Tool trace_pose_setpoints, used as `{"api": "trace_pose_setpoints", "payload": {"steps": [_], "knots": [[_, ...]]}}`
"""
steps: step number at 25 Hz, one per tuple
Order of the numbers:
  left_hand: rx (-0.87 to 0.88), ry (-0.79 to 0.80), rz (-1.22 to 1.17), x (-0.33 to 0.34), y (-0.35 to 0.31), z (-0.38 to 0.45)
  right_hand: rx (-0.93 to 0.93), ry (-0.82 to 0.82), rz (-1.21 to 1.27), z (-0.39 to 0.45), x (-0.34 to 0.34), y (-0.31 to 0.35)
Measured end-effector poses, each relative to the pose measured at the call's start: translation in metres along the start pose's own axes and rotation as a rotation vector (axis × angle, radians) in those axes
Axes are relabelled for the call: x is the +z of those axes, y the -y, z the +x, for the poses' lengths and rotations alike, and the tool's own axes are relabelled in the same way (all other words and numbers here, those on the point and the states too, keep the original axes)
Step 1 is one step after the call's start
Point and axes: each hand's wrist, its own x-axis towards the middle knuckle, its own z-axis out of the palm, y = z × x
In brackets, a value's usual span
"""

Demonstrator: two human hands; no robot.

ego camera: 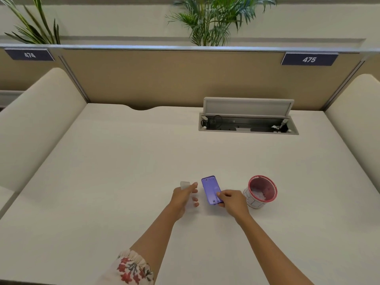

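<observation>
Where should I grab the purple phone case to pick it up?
Probably its near end, coming from the right. The purple phone case looks flat and thin on the desk, so a pinch at the edge works best, as the right hand does there. The left hand holds a clear case.

Head cam, fwd-down over desk [123, 161]

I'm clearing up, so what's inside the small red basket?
Pale scraps lie at the bottom of the red basket; its near wall hides the rest of the floor.
</observation>
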Motion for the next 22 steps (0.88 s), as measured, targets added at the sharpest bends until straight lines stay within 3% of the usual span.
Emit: {"api": "trace_pose_setpoints", "payload": {"steps": [6,9,14,17,22], "knots": [[-0.022,0.219,0.038,0.015,-0.007,-0.006,-0.076,0.017,0.028,-0.006,-0.010,0.013],[-0.022,0.193,0.030,0.021,-0.007,-0.007,-0.117,0.004,-0.005,-0.008,-0.013,0.016],[0.008,0.121,-0.028,0.031,-0.004,-0.008,-0.420,-0.289,-0.177,-0.027,-0.007,0.015],[0.023,0.119,-0.046,0.037,-0.003,-0.008,-0.475,-0.201,-0.284,-0.035,0.007,0.015],[0.033,0.107,-0.033,0.044,0.000,-0.010,-0.447,-0.240,-0.299,-0.037,0.012,0.013]]}}
